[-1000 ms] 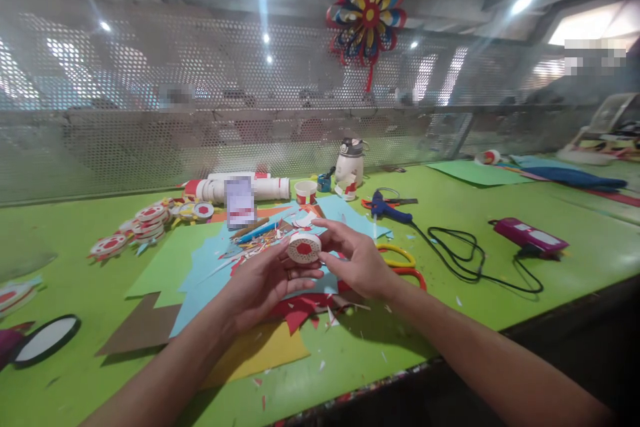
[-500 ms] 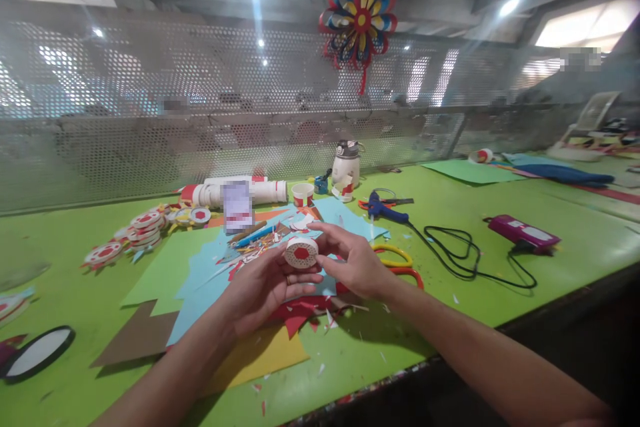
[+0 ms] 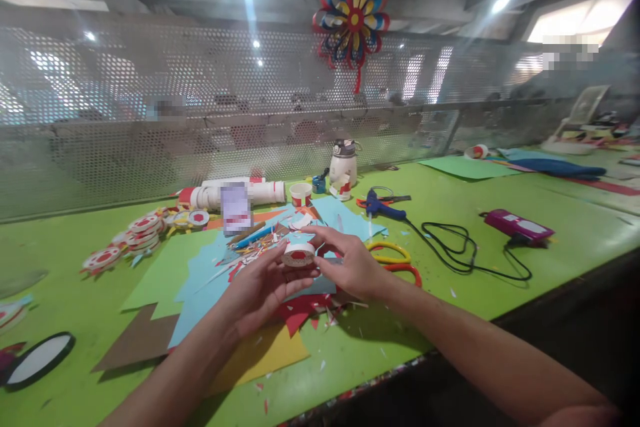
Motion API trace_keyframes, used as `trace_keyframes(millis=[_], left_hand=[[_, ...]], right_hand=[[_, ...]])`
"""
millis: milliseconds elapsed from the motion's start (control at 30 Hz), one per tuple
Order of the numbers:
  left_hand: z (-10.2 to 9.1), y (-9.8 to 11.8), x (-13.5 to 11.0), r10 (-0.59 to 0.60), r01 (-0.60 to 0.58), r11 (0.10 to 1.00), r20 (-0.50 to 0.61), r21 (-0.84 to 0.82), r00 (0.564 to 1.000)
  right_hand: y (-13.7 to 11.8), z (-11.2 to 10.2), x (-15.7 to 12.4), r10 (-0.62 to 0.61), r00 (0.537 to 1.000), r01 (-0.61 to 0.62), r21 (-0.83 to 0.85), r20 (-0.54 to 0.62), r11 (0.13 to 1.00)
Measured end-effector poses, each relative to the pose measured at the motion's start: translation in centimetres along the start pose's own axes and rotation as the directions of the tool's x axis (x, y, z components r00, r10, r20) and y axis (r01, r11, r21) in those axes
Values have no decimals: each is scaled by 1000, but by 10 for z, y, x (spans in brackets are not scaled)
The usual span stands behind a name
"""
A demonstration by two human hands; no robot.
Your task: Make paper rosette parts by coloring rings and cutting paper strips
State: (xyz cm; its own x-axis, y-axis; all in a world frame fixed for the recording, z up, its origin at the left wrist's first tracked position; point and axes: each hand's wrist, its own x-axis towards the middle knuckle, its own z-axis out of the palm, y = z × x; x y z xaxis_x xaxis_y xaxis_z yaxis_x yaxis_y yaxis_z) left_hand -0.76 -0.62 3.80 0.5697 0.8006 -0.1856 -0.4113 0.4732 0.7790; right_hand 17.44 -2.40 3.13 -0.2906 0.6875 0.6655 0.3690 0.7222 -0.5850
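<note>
A small round white paper piece (image 3: 299, 255) with a red centre and a dotted face is held in front of me, above the paper sheets. My left hand (image 3: 263, 283) cradles it from the left and below, thumb at its edge. From the right, my right hand (image 3: 353, 265) grips its rim between thumb and fingers. Beneath the hands lie light blue paper (image 3: 200, 290), red paper scraps (image 3: 303, 312) and a yellow sheet (image 3: 265, 357). Scissors with yellow and orange handles (image 3: 395, 257) rest beside my right hand, their blades hidden.
A blue glue gun (image 3: 383, 205) with a black cord lies to the right, near a purple box (image 3: 519, 227). Behind stand a paper cup (image 3: 301, 195) and a white bottle (image 3: 343, 163). Decorated discs (image 3: 143, 233) pile up at left, and a round black-rimmed object (image 3: 40, 360) is nearer.
The round paper piece has tilted in my hands, so its dotted face now points lower and more of its side shows. Both hands keep their hold; the view has shifted slightly.
</note>
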Motion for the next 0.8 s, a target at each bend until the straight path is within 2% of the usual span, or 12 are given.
trace_keyframes(millis=[167,333,567,633,733,800], left_hand=[[5,3,-2,71,-72,996,-32,-50,997],[4,4,-2,141,-144,988,-49,-57,989],[0,7,-5,229,-227,971,31,-70,973],[-1,8,-7,264,-262,964,44,-55,963],[-1,12,-8,301,-301,954,43,0,953],[-2,15,-9,314,-317,947,71,39,947]], right_hand=[[0,0,-2,-141,990,141,-100,1,985],[-2,2,-2,-293,956,291,-194,18,937],[-4,3,-2,-361,932,340,-254,-36,905],[-7,2,-2,-312,946,288,-208,-87,935],[-13,-3,-1,-135,970,120,-88,-200,989],[-16,-8,2,-27,973,20,-34,-231,999]])
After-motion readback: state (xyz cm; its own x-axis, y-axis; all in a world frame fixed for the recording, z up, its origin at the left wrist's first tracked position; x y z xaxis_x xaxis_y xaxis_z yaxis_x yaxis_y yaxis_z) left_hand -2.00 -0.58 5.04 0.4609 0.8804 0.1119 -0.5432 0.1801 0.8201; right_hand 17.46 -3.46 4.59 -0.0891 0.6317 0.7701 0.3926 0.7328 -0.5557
